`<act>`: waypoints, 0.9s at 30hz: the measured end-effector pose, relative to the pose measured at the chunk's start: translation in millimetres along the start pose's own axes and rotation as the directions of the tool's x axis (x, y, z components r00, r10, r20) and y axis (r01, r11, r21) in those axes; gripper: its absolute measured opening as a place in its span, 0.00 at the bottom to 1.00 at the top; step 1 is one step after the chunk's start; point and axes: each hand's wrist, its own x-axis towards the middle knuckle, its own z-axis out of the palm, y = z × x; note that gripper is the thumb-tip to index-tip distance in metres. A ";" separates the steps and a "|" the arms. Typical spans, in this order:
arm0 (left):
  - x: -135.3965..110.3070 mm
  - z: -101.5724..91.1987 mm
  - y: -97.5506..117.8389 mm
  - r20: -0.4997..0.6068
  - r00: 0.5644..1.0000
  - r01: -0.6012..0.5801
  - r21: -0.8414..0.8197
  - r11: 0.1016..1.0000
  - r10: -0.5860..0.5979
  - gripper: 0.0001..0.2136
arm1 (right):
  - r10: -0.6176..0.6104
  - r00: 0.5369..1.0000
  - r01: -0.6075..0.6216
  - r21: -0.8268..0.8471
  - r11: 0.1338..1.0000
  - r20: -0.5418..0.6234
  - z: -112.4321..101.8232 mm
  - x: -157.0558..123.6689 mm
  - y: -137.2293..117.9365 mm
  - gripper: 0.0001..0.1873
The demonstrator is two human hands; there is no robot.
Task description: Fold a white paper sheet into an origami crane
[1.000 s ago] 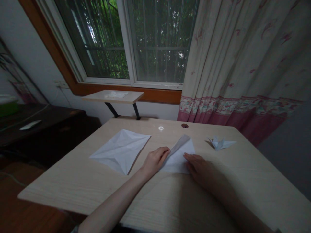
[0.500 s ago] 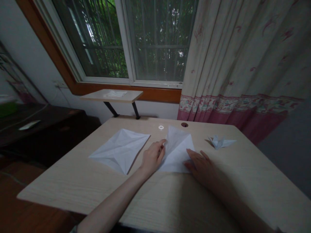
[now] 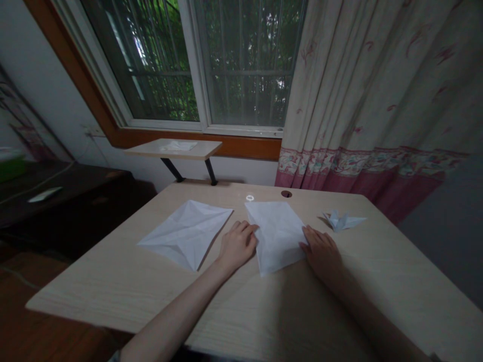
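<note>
A sheet of white paper (image 3: 279, 234) lies on the table between my two hands, with faint creases across it. My left hand (image 3: 238, 242) has its curled fingers closed on the sheet's left edge. At the right edge, my right hand (image 3: 321, 249) pinches the same sheet between thumb and fingers. Left of my left hand, a second creased white sheet (image 3: 186, 231) lies spread out, one side lifted slightly off the table. Beyond my right hand rests a folded paper crane (image 3: 341, 220).
The pale wooden table (image 3: 158, 296) has a round cable hole (image 3: 287, 194) at its back edge. A small raised shelf (image 3: 143, 149) at the back left bears some white paper. Behind stand a window and a floral curtain (image 3: 350, 100). A dark side table (image 3: 94, 186) is at left.
The sheet between my hands has turned and now lies flatter, its near corner pointing toward me. My right hand has moved right to its edge; my left hand has barely shifted.
</note>
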 end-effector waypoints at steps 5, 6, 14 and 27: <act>0.7 2.0 -3.1 0.045 0.999 -0.006 0.011 1.000 0.005 0.17 | -0.003 1.000 0.004 -0.022 1.000 0.020 3.4 -1.2 7.6 0.20; 0.7 3.2 -4.6 0.041 0.999 -0.018 0.011 1.000 0.018 0.19 | -0.006 0.999 0.007 -0.024 1.000 0.032 3.9 -1.5 8.7 0.21; -0.9 13.6 -15.6 0.086 0.989 -0.119 -0.001 0.993 0.118 0.18 | -0.027 0.999 0.028 -0.031 0.999 0.045 3.1 -2.3 10.4 0.25; 0.5 14.3 -10.6 0.136 0.984 -0.108 -0.064 0.992 0.115 0.09 | -0.433 0.900 0.409 0.442 0.798 -0.052 -31.6 -1.8 -11.2 0.24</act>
